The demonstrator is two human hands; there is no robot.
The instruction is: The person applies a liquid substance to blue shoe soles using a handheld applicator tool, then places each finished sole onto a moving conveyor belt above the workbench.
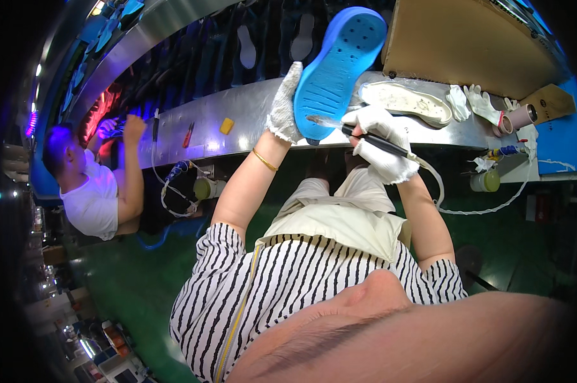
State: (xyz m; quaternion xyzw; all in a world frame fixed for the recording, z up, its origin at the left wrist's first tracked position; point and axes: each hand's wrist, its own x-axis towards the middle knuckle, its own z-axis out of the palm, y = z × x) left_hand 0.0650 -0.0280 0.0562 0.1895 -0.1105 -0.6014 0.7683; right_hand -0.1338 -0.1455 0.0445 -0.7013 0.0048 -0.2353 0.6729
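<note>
Over the metal tabletop, a blue sole is being held by the loosely curved left hand, while a brush is being gripped by the tightly curled right hand.

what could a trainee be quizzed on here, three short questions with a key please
1. Which hand grips the blue shoe sole?
2. True or false: the yellow block lies to the person's left of that sole.
3. What does the right hand hold? A) cardboard tube B) black-handled brush C) red-handled tool

Key: 1. The left hand. 2. True. 3. B.
</note>
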